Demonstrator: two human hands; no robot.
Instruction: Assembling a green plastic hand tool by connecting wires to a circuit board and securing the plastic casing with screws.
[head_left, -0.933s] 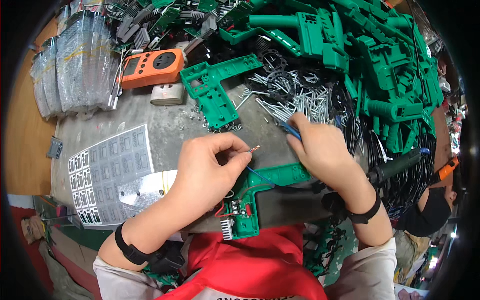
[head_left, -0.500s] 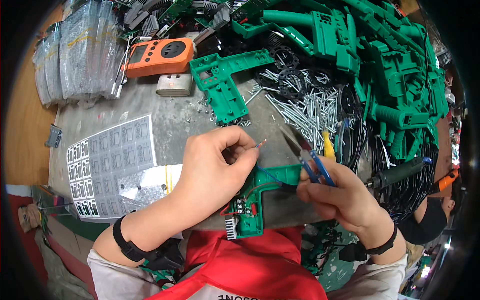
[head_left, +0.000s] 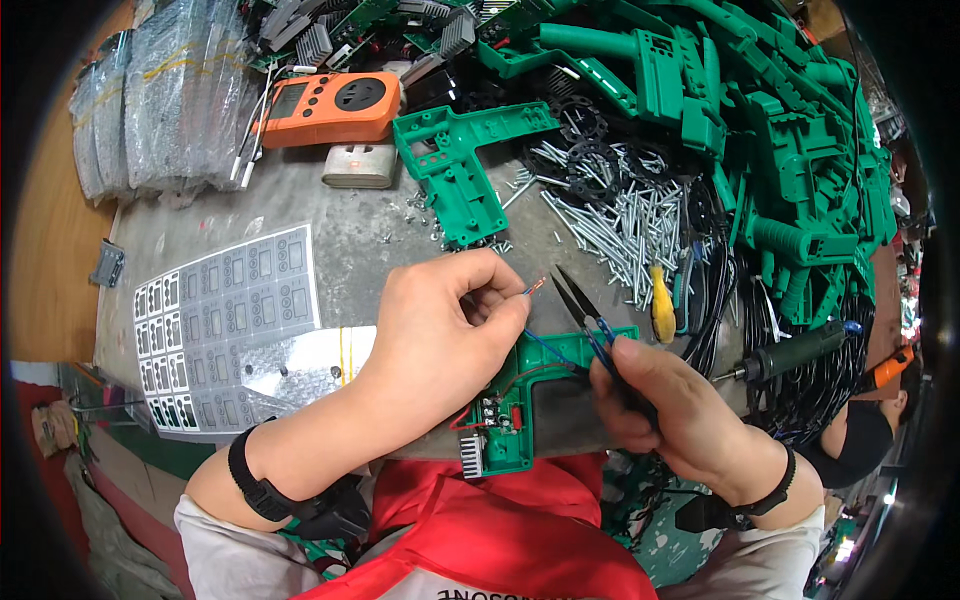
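My left hand (head_left: pixel 455 320) pinches wire ends between thumb and forefinger; bare coppery strands (head_left: pixel 537 286) stick out past the fingertips. A blue wire (head_left: pixel 548 348) runs below that hand over a green plastic housing half (head_left: pixel 590 345). Inside the housing sit a small circuit board (head_left: pixel 503 413), a finned metal heat sink (head_left: pixel 471 455) and red wires. My right hand (head_left: pixel 665 405) is closed around a blue-handled tool with two long pointed jaws (head_left: pixel 578 303), like slim pliers or scissors. Its jaws are parted, their tips just right of the strands, apparently not touching them.
Beyond my hands lie another green housing half (head_left: pixel 455 190), an orange multimeter (head_left: pixel 335 108) and a heap of screws (head_left: pixel 625 220). Green housings (head_left: pixel 790 150) pile up far right, near a yellow-handled tool (head_left: pixel 662 305) and a power screwdriver (head_left: pixel 795 352). A sticker sheet (head_left: pixel 225 320) lies left.
My right hand has turned the blue-handled tool, and its jaw tips have come closer to the strands. My left hand still pinches the wire. The whole view has shifted slightly.
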